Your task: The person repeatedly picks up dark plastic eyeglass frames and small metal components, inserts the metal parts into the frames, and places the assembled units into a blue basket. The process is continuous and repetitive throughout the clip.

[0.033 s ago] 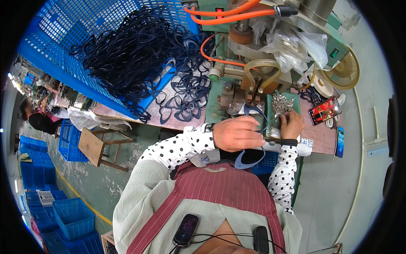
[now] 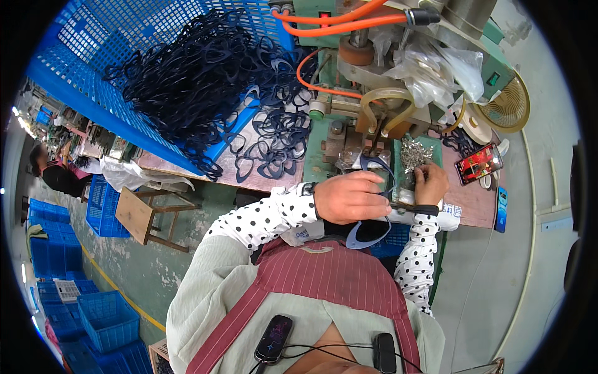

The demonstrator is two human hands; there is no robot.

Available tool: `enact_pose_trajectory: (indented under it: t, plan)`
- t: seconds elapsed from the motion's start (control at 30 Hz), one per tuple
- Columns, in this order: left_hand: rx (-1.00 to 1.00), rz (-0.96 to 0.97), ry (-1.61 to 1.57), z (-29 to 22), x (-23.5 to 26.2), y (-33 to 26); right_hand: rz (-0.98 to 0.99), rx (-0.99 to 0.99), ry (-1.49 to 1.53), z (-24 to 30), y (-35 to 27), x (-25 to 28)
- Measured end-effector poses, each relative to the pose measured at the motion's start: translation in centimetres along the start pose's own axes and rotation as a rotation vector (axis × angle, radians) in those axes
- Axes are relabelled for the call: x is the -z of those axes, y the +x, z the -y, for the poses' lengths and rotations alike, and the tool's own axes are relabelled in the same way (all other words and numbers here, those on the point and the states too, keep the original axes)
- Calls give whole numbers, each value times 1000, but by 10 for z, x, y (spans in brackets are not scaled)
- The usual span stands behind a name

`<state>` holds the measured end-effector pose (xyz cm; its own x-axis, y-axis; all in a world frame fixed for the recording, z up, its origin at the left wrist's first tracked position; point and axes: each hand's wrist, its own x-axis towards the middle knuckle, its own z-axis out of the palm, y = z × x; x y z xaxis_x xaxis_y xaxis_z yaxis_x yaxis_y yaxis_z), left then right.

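My left hand (image 2: 352, 198) is closed around the middle of a dark blue piece shaped like a glasses frame (image 2: 366, 238). One of its loops hangs below the hand, and the other end reaches up to the press tooling (image 2: 372, 148). My right hand (image 2: 431, 186) has its fingers curled at the near edge of a green tray (image 2: 405, 181). Small silvery metal parts (image 2: 414, 154) are heaped in that tray, just beyond the fingertips. Whatever those fingertips pinch is too small or hidden to name.
A blue basket (image 2: 68, 100) heaped with dark blue frame pieces (image 2: 193, 75) stands at the left, with more loose on the table. Orange hoses (image 2: 349, 20) cross the green press. A phone (image 2: 478, 163) lies at the right. A wooden stool (image 2: 134, 215) stands on the floor left.
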<state>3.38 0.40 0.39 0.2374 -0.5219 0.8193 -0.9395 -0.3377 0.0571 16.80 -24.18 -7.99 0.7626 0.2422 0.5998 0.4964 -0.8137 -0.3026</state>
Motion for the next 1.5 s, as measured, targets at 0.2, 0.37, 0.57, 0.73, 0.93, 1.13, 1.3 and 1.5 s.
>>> enact_pose_trajectory:
  t: [0.2, 0.37, 0.57, 0.73, 0.93, 1.13, 1.3, 1.5]
  plan:
    - [191, -140, 385, -10, 1, -52, -78, -161, 180, 0, -2, -2]
    - [611, 28, 750, 8, 40, -113, -101, -244, 245, 2, -4, -2]
    - [708, 594, 830, 22, 95, -165, -166, -250, 280, 3, -3, -2]
    - [594, 663, 676, 31, 119, -156, -151, -264, 322, 7, 2, 0]
    - [615, 127, 732, 31, 134, -109, -74, -274, 441, 32, 13, 9]
    - [294, 8, 602, 5, 88, -57, 22, -231, 794, 90, 27, 38]
    - [156, -3, 456, -19, 39, -3, 155, -195, 892, 137, 32, 74]
    - [84, -41, 239, -14, 20, 5, 242, -314, 1003, 144, 32, 66]
